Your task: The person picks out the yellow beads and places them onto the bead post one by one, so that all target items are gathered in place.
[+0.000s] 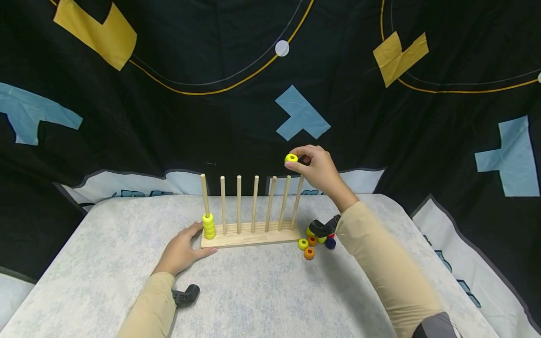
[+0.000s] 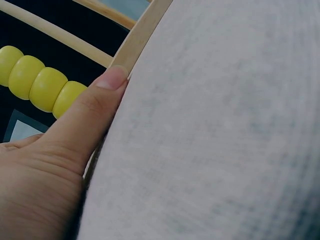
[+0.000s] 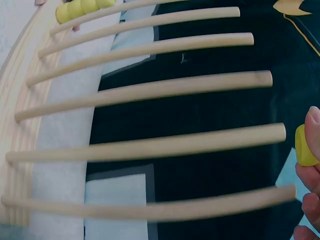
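Right hand pinches a yellow bead near the right peg tips of the rack. Left hand, half spread, grips rack's left end; four yellow beads on leftmost peg.

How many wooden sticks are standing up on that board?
7. They stand in one row along the wooden base: the leftmost peg carries yellow beads, then the second, third, fourth, fifth, sixth and rightmost are bare. None looks hidden.

Backed by black cloth across the upper frame — bearing gold shapes, a pale-blue arrow near upper centre and curving yellow lines — above a mottled, pale tabletop spread across the lower frame.
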Action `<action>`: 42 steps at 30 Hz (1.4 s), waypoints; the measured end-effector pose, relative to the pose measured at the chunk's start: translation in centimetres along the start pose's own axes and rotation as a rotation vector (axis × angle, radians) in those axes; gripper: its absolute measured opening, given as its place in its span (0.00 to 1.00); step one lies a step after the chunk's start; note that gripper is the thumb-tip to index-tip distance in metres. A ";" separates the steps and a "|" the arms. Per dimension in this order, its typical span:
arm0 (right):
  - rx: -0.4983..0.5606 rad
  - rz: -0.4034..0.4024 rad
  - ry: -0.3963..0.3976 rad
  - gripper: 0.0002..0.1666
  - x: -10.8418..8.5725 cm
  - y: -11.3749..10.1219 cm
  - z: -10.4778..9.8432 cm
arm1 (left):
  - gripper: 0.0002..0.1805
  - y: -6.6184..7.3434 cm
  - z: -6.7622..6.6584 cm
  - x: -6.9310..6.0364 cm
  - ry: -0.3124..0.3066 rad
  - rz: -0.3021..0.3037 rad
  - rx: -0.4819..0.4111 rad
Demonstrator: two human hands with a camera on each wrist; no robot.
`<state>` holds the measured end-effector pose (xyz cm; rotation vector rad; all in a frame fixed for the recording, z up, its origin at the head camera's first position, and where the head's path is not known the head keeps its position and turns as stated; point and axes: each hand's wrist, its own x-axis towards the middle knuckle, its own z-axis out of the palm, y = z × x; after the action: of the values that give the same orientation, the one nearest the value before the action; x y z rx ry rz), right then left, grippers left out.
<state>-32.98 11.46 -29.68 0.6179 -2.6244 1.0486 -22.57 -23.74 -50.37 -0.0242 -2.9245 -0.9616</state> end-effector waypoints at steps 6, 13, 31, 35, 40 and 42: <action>0.004 -0.028 -0.024 0.22 0.5 -1.4 1.2 | 0.58 0.0 0.1 0.0 -0.001 -0.001 0.000; 0.028 -0.105 -0.048 0.20 1.0 -3.4 3.0 | 0.58 0.0 0.0 0.0 0.001 0.002 -0.002; 0.011 -0.166 -0.142 0.23 2.0 -8.8 7.7 | 0.56 0.0 -0.2 0.0 0.005 0.021 -0.005; 0.002 -0.171 -0.164 0.24 2.1 -9.9 8.6 | 0.56 0.0 -0.2 0.0 0.004 0.019 -0.003; 0.020 -0.187 -0.186 0.25 2.1 -11.1 9.5 | 0.57 0.0 -0.1 0.1 -0.001 0.013 0.003; 0.035 -0.195 -0.189 0.25 2.0 -11.4 9.9 | 0.57 0.0 -0.1 0.1 -0.003 0.011 0.003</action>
<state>-30.07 -3.46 -29.16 1.0042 -2.6387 1.0229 -22.68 -23.79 -50.31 -0.0411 -2.9251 -0.9561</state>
